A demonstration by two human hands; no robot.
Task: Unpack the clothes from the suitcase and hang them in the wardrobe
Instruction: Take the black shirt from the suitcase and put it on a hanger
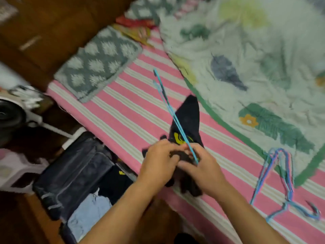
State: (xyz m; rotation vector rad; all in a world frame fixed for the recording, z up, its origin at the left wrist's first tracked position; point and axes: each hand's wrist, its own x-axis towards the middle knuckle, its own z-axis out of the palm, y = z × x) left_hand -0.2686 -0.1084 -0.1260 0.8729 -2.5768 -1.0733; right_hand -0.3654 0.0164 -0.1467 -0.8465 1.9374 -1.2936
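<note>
- Black garment [186, 120] with a yellow print lies bunched near the middle of the frame, on the pink-and-white striped bedsheet [126, 110], partly lifted where both hands meet it
- Left hand [160, 161] sits just left of centre, fingers curled into the dark cloth, gripping it
- Right hand [202, 166] is touching the left one, fingers pinched round the lower end of a thin blue hanger [168, 110] and the cloth under it
- The blue hanger runs as a slim line from the hands up toward the upper middle of the frame, crossing over the garment
- Suitcase [70, 175], dark blue, lies open at the lower left, below the bed edge; pale blue clothing [88, 208] shows inside it, and a dark piece with a yellow mark [119, 180] nearer the bed
- A bundle of spare hangers [284, 182] in blue and pink rests on the sheet at the lower right, well apart from the hands
- A white blanket [255, 59] with green leaf prints and a green border fills the upper right
- A grey-and-white patterned mat [100, 64] lies on the bed at the upper left
- Brown wooden furniture [44, 29] stands in the upper left corner; the frame is blurred, so finer detail there cannot be told
</note>
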